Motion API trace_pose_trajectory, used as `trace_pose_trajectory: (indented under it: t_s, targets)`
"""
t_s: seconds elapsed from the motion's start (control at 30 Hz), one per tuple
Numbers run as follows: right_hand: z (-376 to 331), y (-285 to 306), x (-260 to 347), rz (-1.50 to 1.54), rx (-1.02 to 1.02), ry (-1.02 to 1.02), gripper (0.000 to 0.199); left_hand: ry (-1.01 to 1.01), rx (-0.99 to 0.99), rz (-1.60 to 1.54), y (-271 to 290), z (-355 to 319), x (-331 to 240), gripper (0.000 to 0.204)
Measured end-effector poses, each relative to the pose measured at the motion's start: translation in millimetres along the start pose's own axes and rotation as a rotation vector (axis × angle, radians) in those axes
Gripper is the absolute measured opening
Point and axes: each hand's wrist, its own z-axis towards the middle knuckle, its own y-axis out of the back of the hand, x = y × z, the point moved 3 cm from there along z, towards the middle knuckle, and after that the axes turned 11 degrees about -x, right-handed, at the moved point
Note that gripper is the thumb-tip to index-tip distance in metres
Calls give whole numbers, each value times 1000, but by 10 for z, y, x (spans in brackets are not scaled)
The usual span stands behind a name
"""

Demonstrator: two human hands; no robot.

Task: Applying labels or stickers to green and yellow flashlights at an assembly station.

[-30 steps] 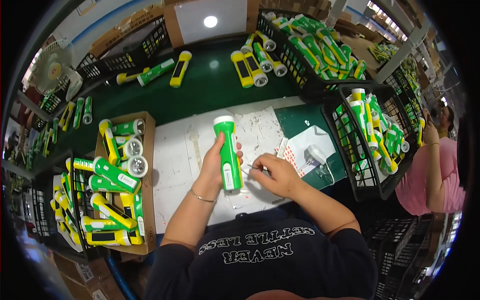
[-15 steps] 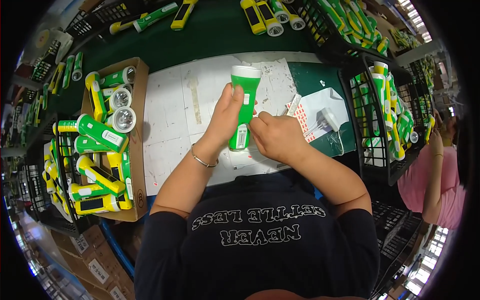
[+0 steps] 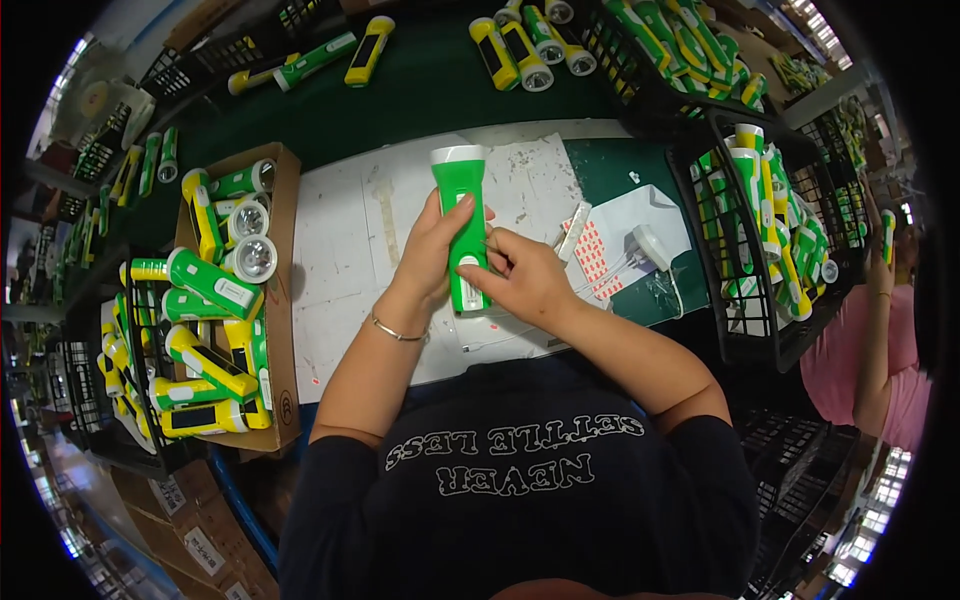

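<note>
While my left hand [image 3: 432,250] grips the green flashlight [image 3: 461,225] upright above the tabletop [image 3: 340,250], steadying it, my right hand's [image 3: 525,280] fingers pinch closed against its lower body, beside 1 sticker sheet [image 3: 592,255].

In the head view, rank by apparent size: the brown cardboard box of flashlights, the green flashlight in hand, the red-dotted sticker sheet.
1. Brown cardboard box, clearly largest.
2. Green plastic flashlight, gripped by left hand.
3. Red-dotted sticker sheet, smallest, though fisheye bending makes this pair less certain.

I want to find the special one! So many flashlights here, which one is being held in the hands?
The green plastic flashlight with the white head, gripped by the left hand, right hand touching it. The others lie loose.
</note>
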Motion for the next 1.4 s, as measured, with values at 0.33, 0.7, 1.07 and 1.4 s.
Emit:
trace_pose_trajectory:
  t_s: [0.33,0.7,1.07,1.4]
  targets:
    - [342,674,-118,196,38,-31,40,-455,107,948,-121,-328,-226,42]
    - [251,848,-197,467,319,-28,68,-411,140,1692,15,-786,-874,32]
    - [108,-7,-416,-249,166,52,45,-27,145,754,123,-745,-366,57]
    - [163,291,-450,439,209,-199,18,-183,-28,1001,63,-599,-223,58]
